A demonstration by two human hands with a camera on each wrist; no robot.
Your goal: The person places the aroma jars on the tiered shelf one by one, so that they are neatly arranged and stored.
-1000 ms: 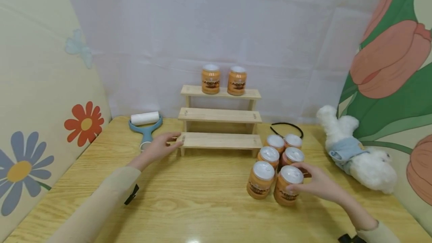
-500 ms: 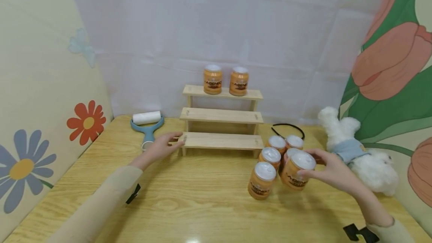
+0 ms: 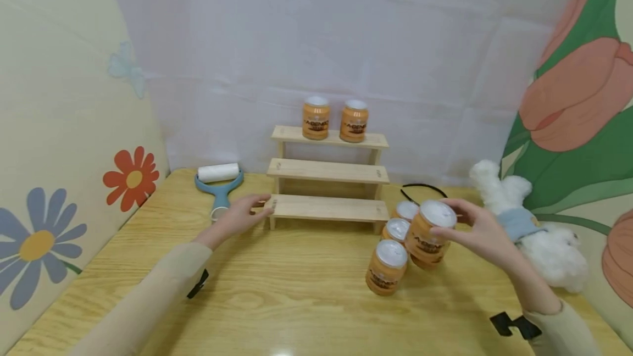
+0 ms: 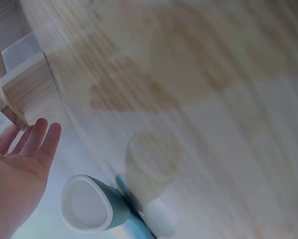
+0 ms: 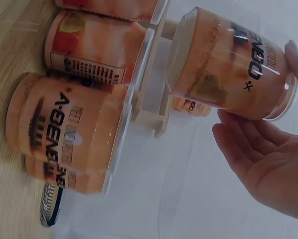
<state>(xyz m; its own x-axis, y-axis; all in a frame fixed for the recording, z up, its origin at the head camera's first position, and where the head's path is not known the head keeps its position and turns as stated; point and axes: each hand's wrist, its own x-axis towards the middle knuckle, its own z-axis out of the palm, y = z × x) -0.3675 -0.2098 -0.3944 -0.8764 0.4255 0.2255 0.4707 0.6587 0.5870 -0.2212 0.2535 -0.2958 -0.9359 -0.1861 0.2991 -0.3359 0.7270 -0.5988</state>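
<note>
My right hand [image 3: 482, 232] grips an orange jar [image 3: 429, 229] with a silver-white lid, thumb on the near side and fingers behind. In the right wrist view this jar [image 5: 233, 64] is tilted and raised above other standing jars [image 5: 64, 124]. In the head view it covers some of the jars behind it; a front jar [image 3: 387, 268] stands in plain sight. My left hand [image 3: 239, 216] holds the left end of the lowest step of a three-tier wooden shelf [image 3: 328, 207], thumb and fingers on either side of the board [image 4: 13, 114]. On the top tier stand two matching jars [image 3: 316, 118].
A blue lint roller [image 3: 219, 180] lies left of the shelf, near my left forearm. Behind the jars is a black headband [image 3: 424, 186]. At the right edge lies a white plush toy [image 3: 549, 251] in blue clothing. A white cloth [image 3: 237, 43] hangs behind the table.
My right hand has lifted the front right jar off the table and moved it up and back over the other jars. My left hand stays at the shelf's end.
</note>
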